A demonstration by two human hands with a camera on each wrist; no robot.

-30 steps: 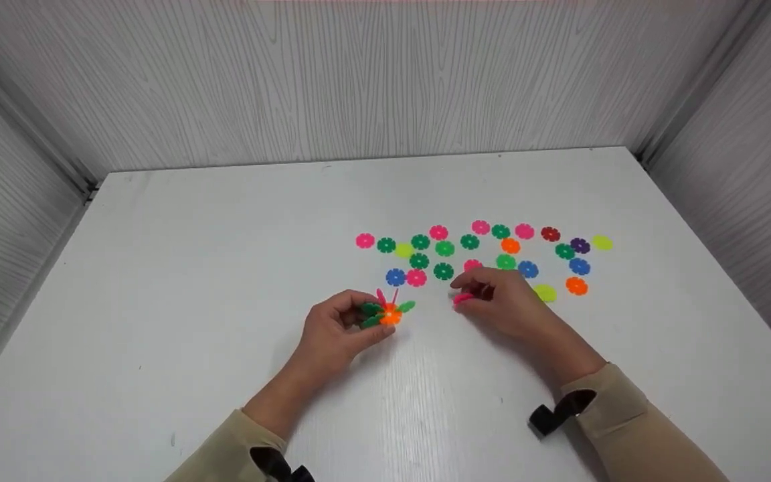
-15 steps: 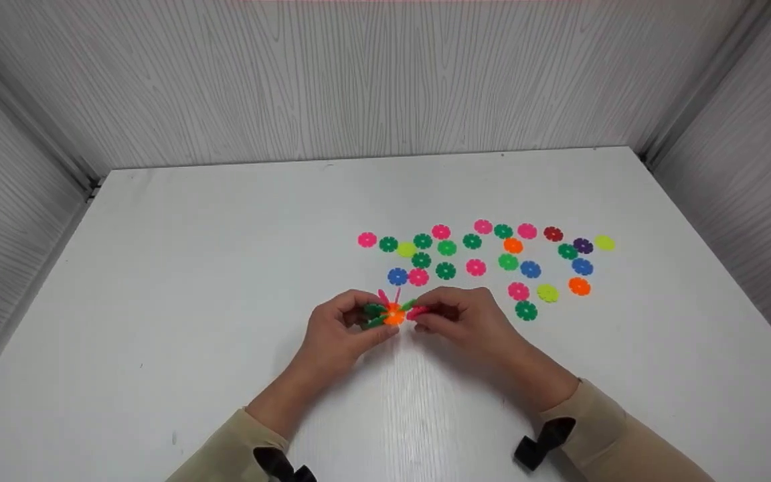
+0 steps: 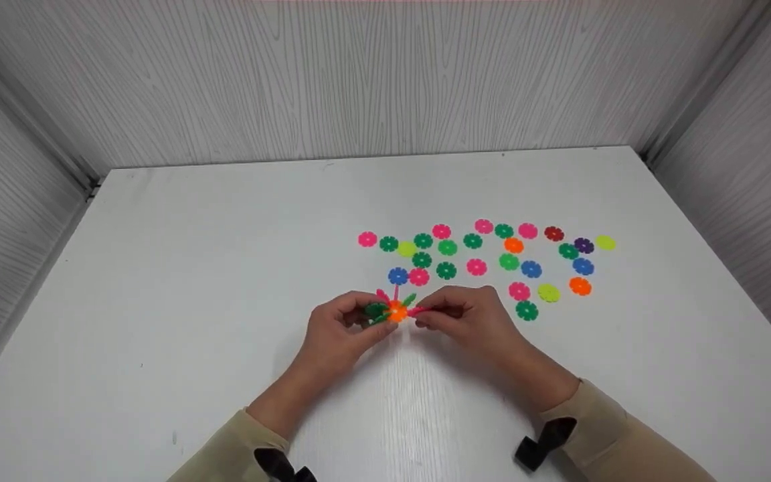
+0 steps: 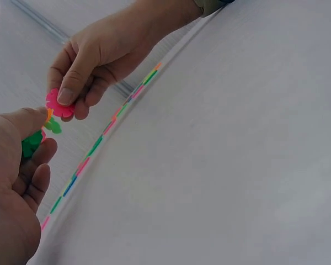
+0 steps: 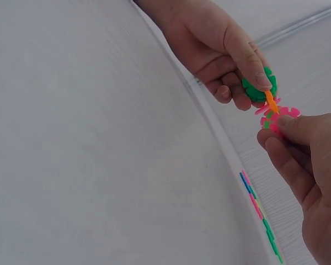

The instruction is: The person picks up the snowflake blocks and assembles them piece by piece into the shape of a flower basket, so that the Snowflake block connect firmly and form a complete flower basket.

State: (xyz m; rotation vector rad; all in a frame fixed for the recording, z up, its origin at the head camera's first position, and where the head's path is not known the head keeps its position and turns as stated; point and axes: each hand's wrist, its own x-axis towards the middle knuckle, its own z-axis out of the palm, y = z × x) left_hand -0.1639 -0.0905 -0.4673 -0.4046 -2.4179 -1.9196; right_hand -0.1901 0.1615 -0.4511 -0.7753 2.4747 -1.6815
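Note:
My left hand (image 3: pixel 338 335) pinches a small cluster of notched plastic discs between thumb and fingers. At its middle is an orange disc (image 3: pixel 397 311), face up, with green, light green and pink discs standing out around its edge. A dark green disc (image 5: pixel 259 86) sits partly under the left thumb in the right wrist view. From the other side, my right hand (image 3: pixel 469 325) pinches a pink disc (image 4: pixel 59 103) between thumb and forefinger. Seen nearly edge-on in the head view, this pink disc meets the orange disc's right edge. Curled fingers hide part of the cluster.
Several loose discs lie flat on the white table (image 3: pixel 191 268) beyond the hands and to the right, among them a blue disc (image 3: pixel 398 276), a dark red disc (image 3: pixel 554 233) and a yellow disc (image 3: pixel 549 292). Wood-grain panels (image 3: pixel 372 80) stand at the back and sides.
My right hand has moved left from beside the loose discs, bringing the pink disc to the orange one's edge. The pink disc has turned more edge-on. The left hand has barely moved.

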